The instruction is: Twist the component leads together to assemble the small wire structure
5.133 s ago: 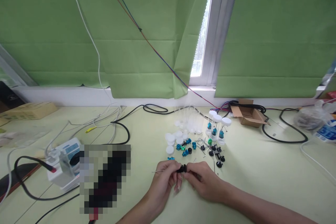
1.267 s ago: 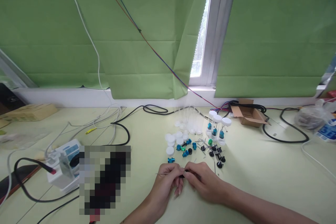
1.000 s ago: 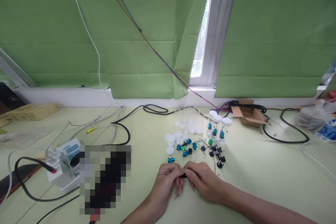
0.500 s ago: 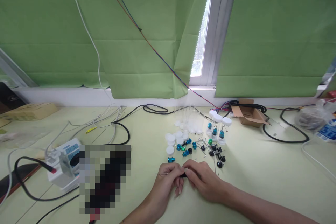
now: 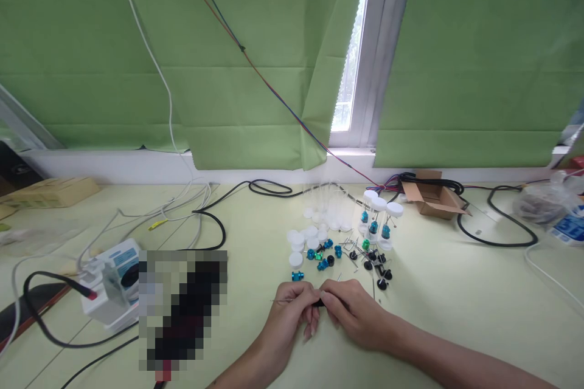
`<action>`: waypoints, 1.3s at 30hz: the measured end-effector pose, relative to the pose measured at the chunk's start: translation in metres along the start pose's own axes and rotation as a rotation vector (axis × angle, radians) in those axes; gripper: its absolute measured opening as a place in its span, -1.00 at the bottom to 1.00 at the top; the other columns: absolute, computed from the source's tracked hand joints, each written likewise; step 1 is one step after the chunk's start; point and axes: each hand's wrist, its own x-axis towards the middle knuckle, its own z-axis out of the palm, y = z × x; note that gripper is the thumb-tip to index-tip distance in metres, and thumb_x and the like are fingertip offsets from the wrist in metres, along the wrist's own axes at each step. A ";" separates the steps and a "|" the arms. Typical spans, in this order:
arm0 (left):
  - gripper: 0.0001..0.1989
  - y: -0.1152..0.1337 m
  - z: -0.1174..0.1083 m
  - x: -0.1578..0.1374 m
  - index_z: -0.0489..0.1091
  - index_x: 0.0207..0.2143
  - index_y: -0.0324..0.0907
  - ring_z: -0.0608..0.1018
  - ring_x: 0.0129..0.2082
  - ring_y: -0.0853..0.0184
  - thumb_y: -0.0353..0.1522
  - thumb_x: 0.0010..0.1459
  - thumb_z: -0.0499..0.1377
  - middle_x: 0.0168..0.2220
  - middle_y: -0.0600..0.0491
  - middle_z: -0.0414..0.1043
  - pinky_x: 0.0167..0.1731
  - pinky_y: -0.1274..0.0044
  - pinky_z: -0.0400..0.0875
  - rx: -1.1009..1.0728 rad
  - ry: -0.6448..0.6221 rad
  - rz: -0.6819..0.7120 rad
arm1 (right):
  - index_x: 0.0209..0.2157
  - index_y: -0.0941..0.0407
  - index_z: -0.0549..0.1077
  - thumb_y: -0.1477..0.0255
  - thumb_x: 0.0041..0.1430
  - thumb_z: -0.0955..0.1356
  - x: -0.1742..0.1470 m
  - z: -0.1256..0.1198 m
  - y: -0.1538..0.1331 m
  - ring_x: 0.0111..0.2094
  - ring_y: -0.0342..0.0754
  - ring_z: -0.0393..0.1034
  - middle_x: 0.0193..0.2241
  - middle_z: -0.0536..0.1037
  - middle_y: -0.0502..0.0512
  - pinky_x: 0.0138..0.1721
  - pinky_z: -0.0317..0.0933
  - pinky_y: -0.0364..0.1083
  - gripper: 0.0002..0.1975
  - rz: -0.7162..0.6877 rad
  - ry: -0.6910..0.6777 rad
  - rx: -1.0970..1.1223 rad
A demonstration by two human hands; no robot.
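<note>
My left hand (image 5: 292,316) and my right hand (image 5: 356,313) meet at the near middle of the table, fingers closed in a pinch. Between their fingertips is a small black part (image 5: 319,302), mostly hidden. A thin metal rod (image 5: 281,300) pokes out to the left from my left hand. Just above my right hand shows the tip of another thin metal piece (image 5: 339,277). Nearest beyond the fingers lies a blue metal fitting (image 5: 297,276). Farther back are more blue fittings (image 5: 323,265), a green one (image 5: 318,256) and several black knob-like parts (image 5: 382,284) among thin bent metal rods.
White round caps (image 5: 296,260) and clear tubes (image 5: 337,200) stand behind the parts. Three capped tubes (image 5: 385,228) hold blue fittings. An open cardboard box (image 5: 435,200) is at the back right. Power strip (image 5: 112,292) and cables lie left, beside a pixelated dark object (image 5: 191,310).
My right hand's fingers have shifted very slightly, and the thin metal tip above them shows a little more. The left hand and the black part stay in place.
</note>
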 end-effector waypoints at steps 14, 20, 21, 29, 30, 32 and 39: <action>-0.67 -0.002 -0.002 0.002 0.30 -0.74 -0.23 0.23 -0.80 0.50 -0.32 -0.02 0.25 -0.78 0.15 0.21 -0.76 0.62 0.09 0.004 -0.006 -0.003 | -0.48 0.09 0.23 0.37 0.40 0.11 -0.001 0.001 0.001 -0.57 -0.19 0.19 -0.60 0.30 -0.09 -0.46 0.05 -0.21 -0.66 -0.009 0.005 -0.001; -0.68 -0.003 -0.002 0.002 0.30 -0.74 -0.23 0.23 -0.80 0.51 -0.32 -0.01 0.24 -0.78 0.15 0.21 -0.75 0.62 0.10 -0.003 -0.012 0.008 | -0.49 0.10 0.21 0.36 0.40 0.11 0.000 0.001 0.001 -0.57 -0.19 0.19 -0.60 0.29 -0.09 -0.46 0.05 -0.21 -0.66 -0.010 0.006 -0.006; -0.68 -0.003 -0.003 0.002 0.31 -0.73 -0.24 0.23 -0.80 0.51 -0.32 -0.01 0.24 -0.78 0.15 0.22 -0.75 0.62 0.11 -0.001 -0.012 0.008 | -0.49 0.10 0.21 0.36 0.40 0.11 0.000 0.001 0.001 -0.57 -0.19 0.19 -0.60 0.29 -0.09 -0.46 0.05 -0.20 -0.66 -0.010 0.006 -0.007; -0.68 -0.002 -0.002 0.001 0.30 -0.74 -0.23 0.23 -0.80 0.50 -0.33 -0.01 0.24 -0.78 0.16 0.21 -0.75 0.62 0.10 -0.002 -0.015 0.006 | -0.49 0.09 0.21 0.37 0.40 0.11 0.000 0.002 0.002 -0.57 -0.19 0.18 -0.60 0.29 -0.09 -0.46 0.04 -0.21 -0.67 -0.005 -0.002 -0.012; -0.68 -0.002 -0.002 0.001 0.30 -0.74 -0.23 0.23 -0.80 0.50 -0.33 -0.01 0.24 -0.78 0.16 0.21 -0.75 0.62 0.10 0.000 -0.013 0.005 | -0.49 0.09 0.21 0.37 0.40 0.11 0.000 0.001 0.002 -0.57 -0.19 0.18 -0.60 0.29 -0.09 -0.46 0.04 -0.21 -0.66 -0.006 -0.002 -0.013; -0.68 -0.001 -0.002 0.001 0.31 -0.74 -0.23 0.23 -0.80 0.50 -0.32 -0.01 0.24 -0.78 0.15 0.21 -0.75 0.62 0.10 -0.001 -0.012 0.005 | -0.49 0.09 0.21 0.37 0.40 0.11 0.001 0.001 0.002 -0.57 -0.19 0.18 -0.60 0.29 -0.09 -0.46 0.04 -0.20 -0.66 -0.006 -0.003 -0.013; -0.65 -0.001 -0.002 0.001 0.26 -0.76 -0.21 0.22 -0.80 0.49 -0.32 -0.03 0.25 -0.79 0.15 0.19 -0.75 0.61 0.09 -0.005 -0.012 0.003 | -0.50 0.09 0.20 0.36 0.40 0.10 0.001 0.001 0.001 -0.57 -0.18 0.17 -0.61 0.28 -0.08 -0.46 0.04 -0.19 -0.64 -0.003 -0.006 -0.017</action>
